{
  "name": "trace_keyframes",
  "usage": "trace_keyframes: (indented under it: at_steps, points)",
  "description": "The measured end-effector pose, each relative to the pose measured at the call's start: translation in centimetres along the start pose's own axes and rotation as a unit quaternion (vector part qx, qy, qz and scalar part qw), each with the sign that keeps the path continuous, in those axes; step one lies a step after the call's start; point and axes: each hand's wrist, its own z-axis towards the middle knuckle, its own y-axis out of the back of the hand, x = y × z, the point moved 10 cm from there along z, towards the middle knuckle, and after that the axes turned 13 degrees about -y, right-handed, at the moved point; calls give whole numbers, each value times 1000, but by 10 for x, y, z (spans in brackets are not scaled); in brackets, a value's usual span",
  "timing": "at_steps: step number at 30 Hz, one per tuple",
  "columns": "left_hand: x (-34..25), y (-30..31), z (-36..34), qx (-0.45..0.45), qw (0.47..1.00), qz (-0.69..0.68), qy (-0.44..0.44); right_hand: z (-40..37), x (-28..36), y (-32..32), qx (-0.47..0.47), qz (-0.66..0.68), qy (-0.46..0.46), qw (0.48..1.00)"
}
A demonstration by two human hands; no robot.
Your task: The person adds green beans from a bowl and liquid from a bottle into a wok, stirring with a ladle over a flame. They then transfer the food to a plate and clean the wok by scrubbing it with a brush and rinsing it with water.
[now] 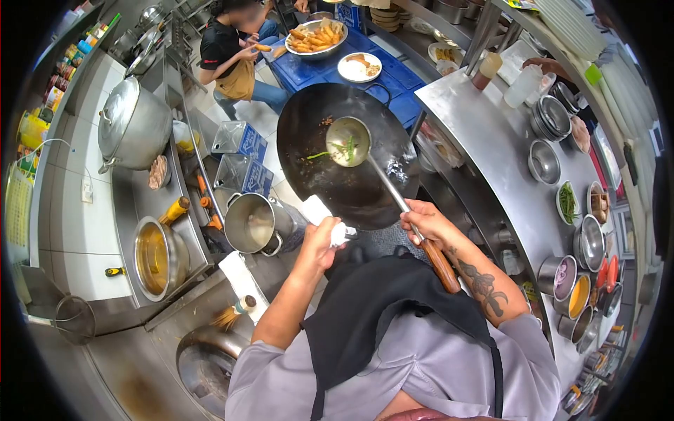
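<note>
A large dark wok (309, 182) is held out in front, tilted, with bits of food on its surface. My left hand (324, 242) is closed around the wok's handle over a folded white cloth (317, 210). In my right hand (425, 223) is a long ladle (387, 184), its fingers wrapped round the shaft just above the wooden grip. The ladle's bowl is over the wok and contains liquid with green pieces. A green strand lies beside the bowl.
Another person (239, 56) sits beyond the wok by a blue table (400, 91) with fried food. Left are a big lidded pot (133, 126), a steel pot (258, 223) and an oil bowl (160, 258). A steel counter (491, 154) with ingredient bowls runs right.
</note>
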Motion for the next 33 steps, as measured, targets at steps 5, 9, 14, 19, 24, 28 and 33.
trace_keyframes:
  at_steps: [5,9,14,19,24,28,33]
  points:
    - [2,5,5,-12,1000,11,25,-31,-4,-18,146,87,-80,982]
    - [16,8,3,-17,997,-10,81,-34,-21,-32,198,135,-114,964]
    - [19,5,1,-19,995,-31,95,-34,-26,-21,214,131,-90,964]
    - [21,5,2,-15,993,-37,107,-38,-37,-11,206,184,-115,954]
    - [29,7,5,11,990,-67,123,-72,-31,6,260,305,-65,914]
    - [27,8,1,4,990,-80,117,-125,-14,63,164,354,75,918]
    - [20,-1,-2,62,981,-112,143,-220,-23,166,-62,358,203,909]
